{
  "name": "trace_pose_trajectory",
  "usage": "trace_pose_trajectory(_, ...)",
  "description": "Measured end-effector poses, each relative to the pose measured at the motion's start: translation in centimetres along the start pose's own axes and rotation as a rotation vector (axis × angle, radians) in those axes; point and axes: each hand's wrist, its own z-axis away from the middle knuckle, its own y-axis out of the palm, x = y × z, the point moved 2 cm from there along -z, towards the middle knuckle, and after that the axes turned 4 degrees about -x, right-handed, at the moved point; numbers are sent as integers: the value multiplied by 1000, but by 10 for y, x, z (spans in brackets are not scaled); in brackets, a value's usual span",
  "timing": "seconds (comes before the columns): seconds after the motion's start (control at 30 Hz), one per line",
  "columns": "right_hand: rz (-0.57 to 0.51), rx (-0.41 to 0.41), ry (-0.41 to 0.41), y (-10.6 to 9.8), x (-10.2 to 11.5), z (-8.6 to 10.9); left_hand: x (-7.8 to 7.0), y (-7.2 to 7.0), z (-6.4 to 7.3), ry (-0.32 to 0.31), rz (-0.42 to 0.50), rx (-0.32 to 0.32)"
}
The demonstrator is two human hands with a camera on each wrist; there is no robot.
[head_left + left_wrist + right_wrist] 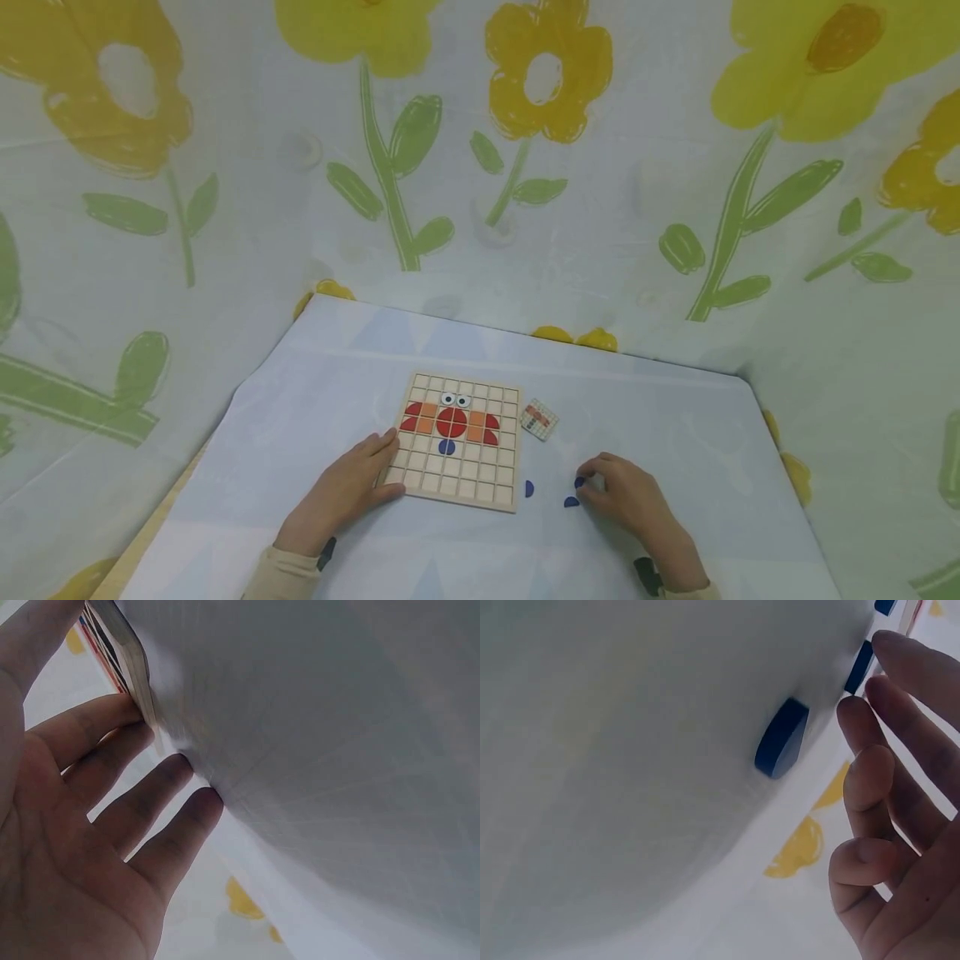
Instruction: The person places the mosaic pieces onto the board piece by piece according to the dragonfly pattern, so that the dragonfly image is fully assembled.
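A square wooden grid board [457, 485] lies on the table, with red, orange and blue pieces and two eye pieces laid in its squares. At its left edge is my left hand [350, 485], the straight fingers touching the side and the thumb by the near corner. In the left wrist view those fingertips meet the board's edge [135, 671]. My right hand [626, 497] pinches a small blue half-circle piece [860, 667] between thumb and fingertip. Just below it on the table lies another blue half-circle [572, 502], also seen in the right wrist view.
One more blue half-circle [529, 489] lies right of the board. A small pattern card [540, 419] with a matching grid picture is near the board's right edge. Behind the pale-covered table [660, 417] hangs a flowered cloth [585, 250].
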Motion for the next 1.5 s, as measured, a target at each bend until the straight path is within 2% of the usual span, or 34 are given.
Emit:
trace_pose_trajectory(0.23,15,4,-3,3,4,0,1,1,0,7,5,-7)
trace_pose_trajectory(0.53,46,-36,-32,3,5,0,3,2,1,28,2,-11)
trace_pose_trajectory(0.87,42,-38,-28,0,8,-1,4,3,-1,16,2,-1)
trace_pose_trajectory(1.27,-5,-192,-118,-3,19,-4,5,4,-2,23,-4,-5)
trace_pose_trajectory(1.5,-50,-257,-228,-4,35,-4,4,4,-2,27,7,-13)
